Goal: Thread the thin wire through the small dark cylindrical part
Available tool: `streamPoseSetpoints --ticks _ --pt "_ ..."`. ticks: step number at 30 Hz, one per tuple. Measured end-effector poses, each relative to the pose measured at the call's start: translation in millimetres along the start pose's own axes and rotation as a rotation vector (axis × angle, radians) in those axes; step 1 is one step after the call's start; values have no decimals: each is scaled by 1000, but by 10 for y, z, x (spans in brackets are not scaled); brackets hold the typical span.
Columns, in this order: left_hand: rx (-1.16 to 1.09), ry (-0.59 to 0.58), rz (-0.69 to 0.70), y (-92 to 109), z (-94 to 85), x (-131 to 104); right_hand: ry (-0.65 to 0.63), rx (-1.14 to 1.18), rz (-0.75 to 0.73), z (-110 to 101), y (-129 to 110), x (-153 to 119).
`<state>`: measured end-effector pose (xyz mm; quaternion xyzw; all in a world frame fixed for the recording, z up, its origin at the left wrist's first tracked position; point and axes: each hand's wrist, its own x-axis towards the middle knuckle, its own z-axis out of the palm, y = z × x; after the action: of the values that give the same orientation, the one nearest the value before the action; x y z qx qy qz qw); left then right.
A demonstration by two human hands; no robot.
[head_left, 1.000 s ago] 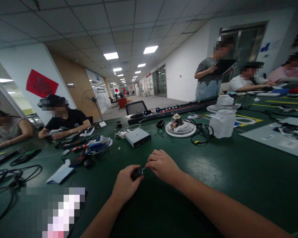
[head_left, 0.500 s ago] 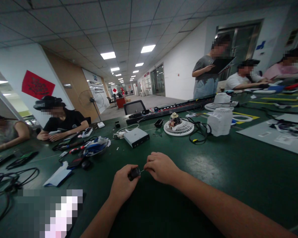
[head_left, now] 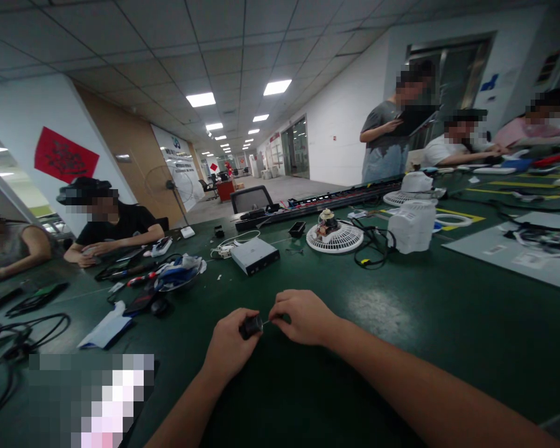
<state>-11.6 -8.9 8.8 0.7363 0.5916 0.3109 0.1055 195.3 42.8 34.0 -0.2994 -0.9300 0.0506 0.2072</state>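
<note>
My left hand [head_left: 228, 348] is closed around a small black cylinder [head_left: 251, 326], whose end faces right. A thin light-coloured pin or wire [head_left: 266, 322] shows between that end and my right hand [head_left: 303, 316]. The fingertips of my right hand are pinched at the far end of this thin piece. Its exact kind is too small to make out. Both hands are just above the green table [head_left: 317, 392], in its near middle. Beyond them lies a silver disc drive [head_left: 254, 254].
A white fan guard with a motor [head_left: 335, 239] and a white plastic housing [head_left: 413, 227] stand at the back right. On the left are black cables [head_left: 23, 336], a blue-white cloth [head_left: 105, 326] and several tools. A grey panel [head_left: 494, 249] lies right. Other people sit around the table.
The view has shifted slightly. My hands keep nearly the same pose, with the black cylinder still in my left hand and the thin piece at my right fingertips.
</note>
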Motion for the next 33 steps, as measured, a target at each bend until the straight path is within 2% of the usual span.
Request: streamPoseSetpoints --ticks 4,8,12,17,22,26,30,33 --pt "4 11 4 15 -4 4 23 -29 95 27 16 7" --pt "10 3 17 19 -4 3 -31 44 45 35 27 4" --pt "3 -15 22 26 -4 1 15 55 139 36 36 1" --pt "24 -3 19 5 5 -3 -51 47 95 27 14 8" --pt "21 -18 6 3 11 -10 -32 -6 194 -4 -22 15" --pt "37 -13 12 7 4 -9 -98 33 110 7 -19 11" --pt "54 -34 21 17 -15 -4 -50 12 139 37 -10 8" --pt "59 -39 20 35 -22 -7 -73 39 85 49 -5 8"
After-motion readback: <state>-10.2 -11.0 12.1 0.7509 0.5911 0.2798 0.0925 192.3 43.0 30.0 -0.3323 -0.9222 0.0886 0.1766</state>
